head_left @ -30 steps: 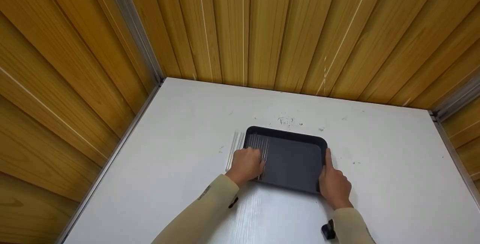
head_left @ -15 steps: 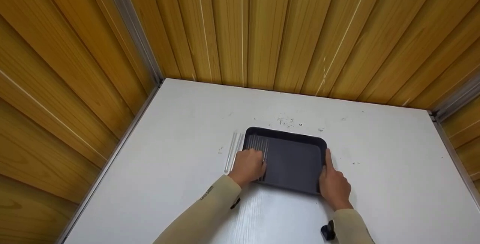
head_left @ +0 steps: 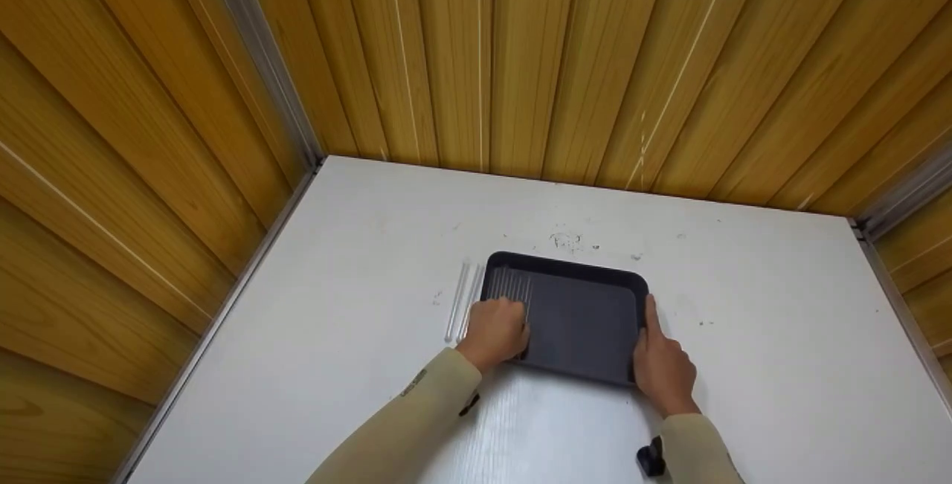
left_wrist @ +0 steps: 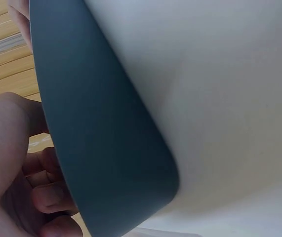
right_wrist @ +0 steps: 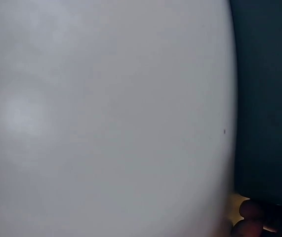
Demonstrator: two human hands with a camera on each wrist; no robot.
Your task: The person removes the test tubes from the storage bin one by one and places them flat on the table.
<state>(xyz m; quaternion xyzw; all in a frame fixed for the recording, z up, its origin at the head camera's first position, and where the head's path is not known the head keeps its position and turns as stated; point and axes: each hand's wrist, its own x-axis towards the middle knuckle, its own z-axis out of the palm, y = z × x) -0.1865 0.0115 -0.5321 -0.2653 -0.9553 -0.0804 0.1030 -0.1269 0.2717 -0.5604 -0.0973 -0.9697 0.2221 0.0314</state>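
Observation:
A dark rectangular tray (head_left: 584, 320) lies on the white table. Several clear thin rods (head_left: 515, 285) lie side by side in its left part. My left hand (head_left: 494, 329) is over that end, near the front rim, with its fingers curled among the rods; whether it pinches one is hidden. In the left wrist view, the left hand's bent fingers (left_wrist: 49, 195) show beyond the tray wall (left_wrist: 101, 133). My right hand (head_left: 664, 365) grips the tray's right rim, index finger stretched along it. The right wrist view shows only a few dark fingertips (right_wrist: 252, 210) by the tray.
Two clear rods (head_left: 457, 302) lie on the table just left of the tray, partly behind the left hand. Wood-patterned panels (head_left: 520, 60) wall the table (head_left: 335, 283) at the back and sides. Dark scuff marks (head_left: 567, 240) spot the tabletop behind the tray.
My left hand has shifted slightly right and toward me at the tray's left end, showing more of the rods outside. The right hand and tray have hardly moved.

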